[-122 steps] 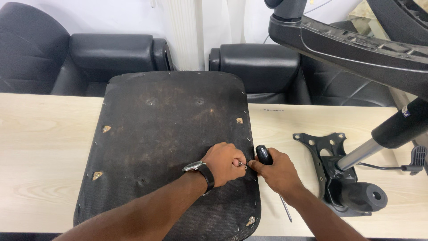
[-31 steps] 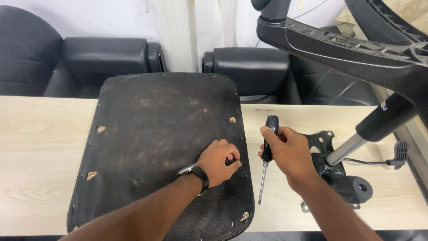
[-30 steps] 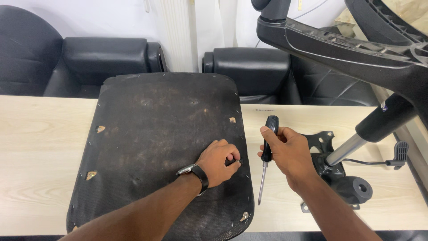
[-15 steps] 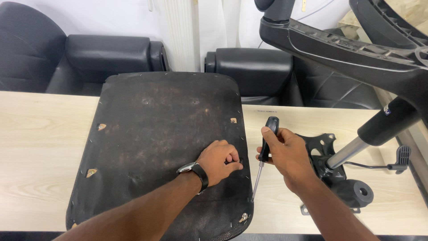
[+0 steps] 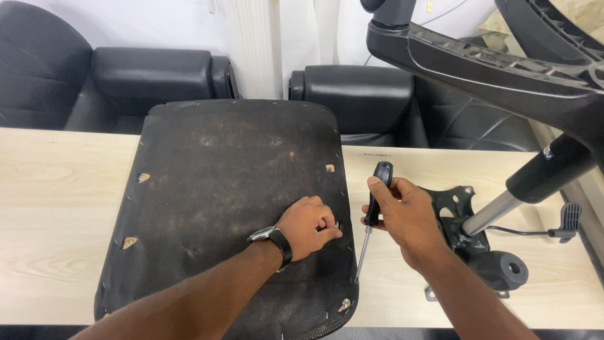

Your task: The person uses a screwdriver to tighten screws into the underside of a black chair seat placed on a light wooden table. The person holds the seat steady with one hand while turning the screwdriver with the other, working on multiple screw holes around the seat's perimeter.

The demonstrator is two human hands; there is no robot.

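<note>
Your left hand [image 5: 306, 225] rests on the upturned black seat base [image 5: 226, 201], fingertips curled at a mounting hole near its right edge; whether they pinch anything cannot be told. Your right hand [image 5: 406, 217] has a closed grip around the black handle of a screwdriver [image 5: 372, 217], shaft pointing down beside the seat edge. The seat base lies flat on the pale worktop [image 5: 56, 208]. The metal chair mechanism [image 5: 478, 245] lies just right of your right hand.

The light was bright and even over my table [image 5: 56, 189], with soft shadows under my hands. The picture stayed sharp, without glare or blur.
</note>
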